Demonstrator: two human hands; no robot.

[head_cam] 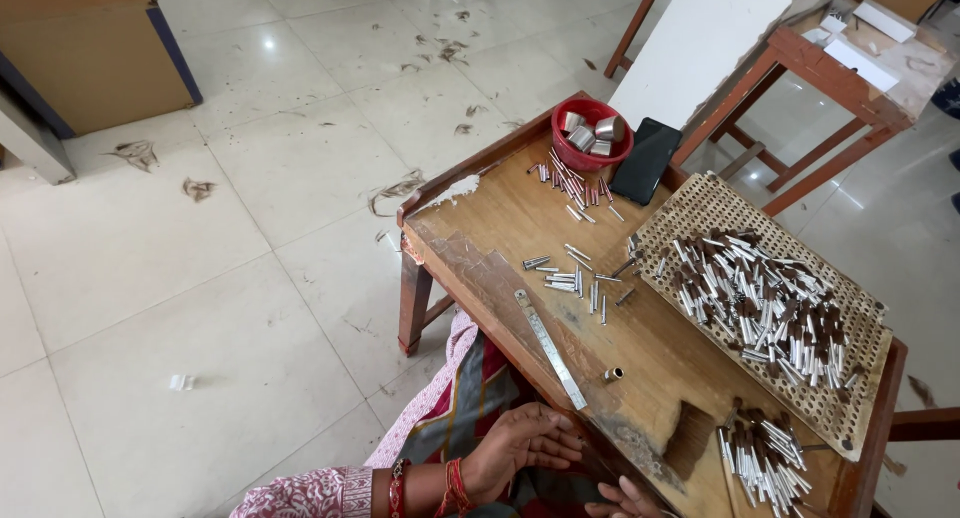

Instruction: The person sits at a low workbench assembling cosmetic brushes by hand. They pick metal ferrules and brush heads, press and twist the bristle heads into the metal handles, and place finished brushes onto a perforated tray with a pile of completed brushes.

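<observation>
Both hands sit at the near edge of the worn wooden workbench [520,228], down at six o'clock. The left hand [520,443] rests loosely curled, fingers half open, holding nothing that I can make out. The right hand [625,500] only peeks into view at the bottom edge, fingers spread on the bench lip, and whether anything is under it I cannot tell.

How far along? By my reading, a good deal is finished: a big heap of small brushes with silver metal ferrules and dark bristle tips [755,303] lies across the perforated wooden board [700,203] at three o'clock, and a second, smaller bundle of the same brushes [765,458] lies at five o'clock, nearest the right hand. Left to do (so it looks): a scatter of bare silver metal tubes [575,278] at the bench centre, and more tubes, some reddish, [575,183] at twelve o'clock below the red plastic bowl holding larger silver cylinders [592,133].

A tuft of dark brown loose hair [690,438] lies just beyond the right hand, a long flat metal strip [550,348] runs toward the left hand, and one short brass ferrule [613,375] stands alone.
</observation>
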